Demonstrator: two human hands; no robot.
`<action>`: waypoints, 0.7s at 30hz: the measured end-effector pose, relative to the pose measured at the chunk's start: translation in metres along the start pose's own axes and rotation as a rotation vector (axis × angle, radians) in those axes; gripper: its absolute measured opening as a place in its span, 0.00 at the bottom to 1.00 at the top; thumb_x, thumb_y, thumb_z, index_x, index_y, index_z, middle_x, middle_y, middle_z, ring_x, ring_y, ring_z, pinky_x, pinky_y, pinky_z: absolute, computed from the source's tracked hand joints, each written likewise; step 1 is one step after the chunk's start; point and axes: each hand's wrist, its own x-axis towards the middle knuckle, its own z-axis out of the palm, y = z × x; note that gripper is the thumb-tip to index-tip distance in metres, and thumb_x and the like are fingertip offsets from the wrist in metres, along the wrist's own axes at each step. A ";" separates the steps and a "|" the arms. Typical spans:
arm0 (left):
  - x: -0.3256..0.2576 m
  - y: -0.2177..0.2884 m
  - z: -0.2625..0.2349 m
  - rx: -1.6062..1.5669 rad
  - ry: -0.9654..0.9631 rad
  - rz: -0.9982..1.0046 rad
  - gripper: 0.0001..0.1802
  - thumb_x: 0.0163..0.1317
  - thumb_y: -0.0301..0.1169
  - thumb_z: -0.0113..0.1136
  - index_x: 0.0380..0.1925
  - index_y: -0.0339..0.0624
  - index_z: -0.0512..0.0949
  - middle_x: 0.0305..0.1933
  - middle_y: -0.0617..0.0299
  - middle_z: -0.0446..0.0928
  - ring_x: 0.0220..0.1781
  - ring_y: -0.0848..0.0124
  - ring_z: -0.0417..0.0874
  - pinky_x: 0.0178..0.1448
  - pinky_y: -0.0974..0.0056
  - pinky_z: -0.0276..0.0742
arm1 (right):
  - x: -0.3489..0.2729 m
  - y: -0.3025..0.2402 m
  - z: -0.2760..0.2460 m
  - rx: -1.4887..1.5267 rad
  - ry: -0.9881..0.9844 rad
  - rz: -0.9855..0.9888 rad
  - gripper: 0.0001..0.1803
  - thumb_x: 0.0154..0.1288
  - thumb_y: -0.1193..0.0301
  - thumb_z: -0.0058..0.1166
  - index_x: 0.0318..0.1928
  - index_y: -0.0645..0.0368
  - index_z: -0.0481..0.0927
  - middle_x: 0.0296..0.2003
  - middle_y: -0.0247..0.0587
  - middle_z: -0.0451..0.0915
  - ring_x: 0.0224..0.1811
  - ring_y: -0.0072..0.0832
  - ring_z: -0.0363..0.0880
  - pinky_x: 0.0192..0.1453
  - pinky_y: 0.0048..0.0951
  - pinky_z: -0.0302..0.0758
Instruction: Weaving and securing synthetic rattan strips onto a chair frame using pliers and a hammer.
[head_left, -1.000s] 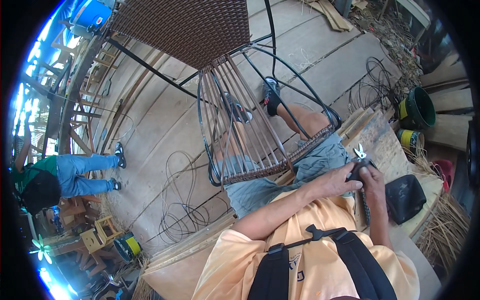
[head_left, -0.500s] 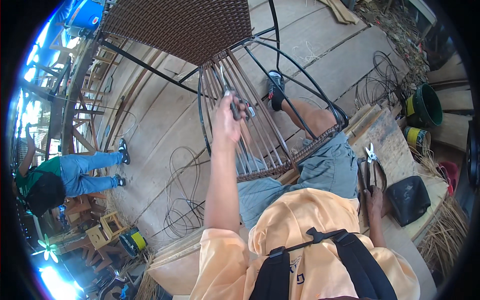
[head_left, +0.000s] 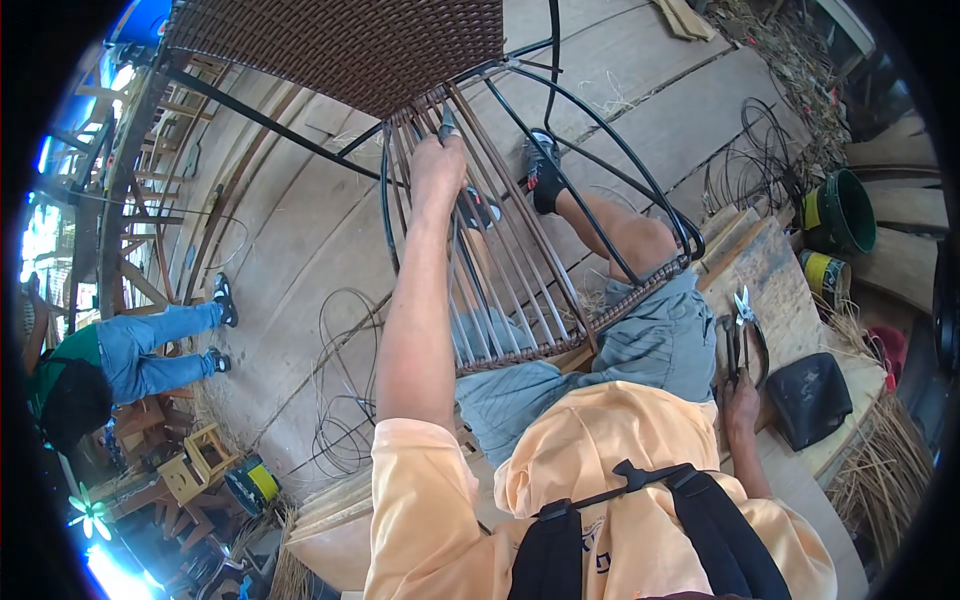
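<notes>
A chair with a black metal frame (head_left: pixel 612 115) stands tilted over my lap. Its brown woven panel (head_left: pixel 340 55) lies at the far end, and stretched brown strands (head_left: pixel 515 235) run from it toward me. My left hand (head_left: pixel 438 165) is closed round a small dark-handled tool (head_left: pixel 447 122) at the far end of these strands, just below the panel; its exact kind is mostly covered by my fingers. On the right, my right hand (head_left: pixel 742 405) is closed round the dark handles of metal shears (head_left: pixel 743 310), which point away from me above a wooden board.
A black pouch (head_left: pixel 812 400) lies on the wooden board (head_left: pixel 765 265), beside my right hand. Green buckets (head_left: pixel 845 212) stand farther right. Loose coils of dark strand (head_left: pixel 345 390) lie on the floor to the left. Another person (head_left: pixel 150 360) in jeans is at the far left.
My left hand has moved away from me, up along the strands to the woven panel's edge, with the tool in it. The right hand stays on the shears. The view has shifted slightly.
</notes>
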 end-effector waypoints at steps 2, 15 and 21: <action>0.004 -0.001 -0.002 0.032 0.004 0.023 0.16 0.61 0.36 0.48 0.22 0.34 0.72 0.16 0.61 0.71 0.13 0.73 0.70 0.18 0.68 0.64 | 0.000 0.005 0.001 -0.001 -0.008 0.032 0.17 0.61 0.70 0.47 0.50 0.63 0.71 0.41 0.57 0.76 0.42 0.52 0.75 0.44 0.44 0.72; 0.013 0.011 0.000 0.311 0.005 -0.023 0.19 0.60 0.38 0.45 0.32 0.28 0.74 0.20 0.48 0.77 0.20 0.60 0.81 0.34 0.59 0.77 | 0.004 0.024 0.021 0.201 0.329 0.058 0.17 0.67 0.69 0.38 0.53 0.63 0.70 0.39 0.56 0.76 0.41 0.47 0.76 0.44 0.41 0.70; 0.019 0.011 -0.002 0.505 -0.026 -0.038 0.22 0.60 0.39 0.45 0.39 0.25 0.73 0.37 0.35 0.77 0.46 0.46 0.78 0.52 0.50 0.72 | 0.028 -0.031 -0.067 0.702 0.196 0.140 0.14 0.68 0.65 0.42 0.45 0.64 0.72 0.22 0.32 0.66 0.25 0.19 0.65 0.29 0.25 0.64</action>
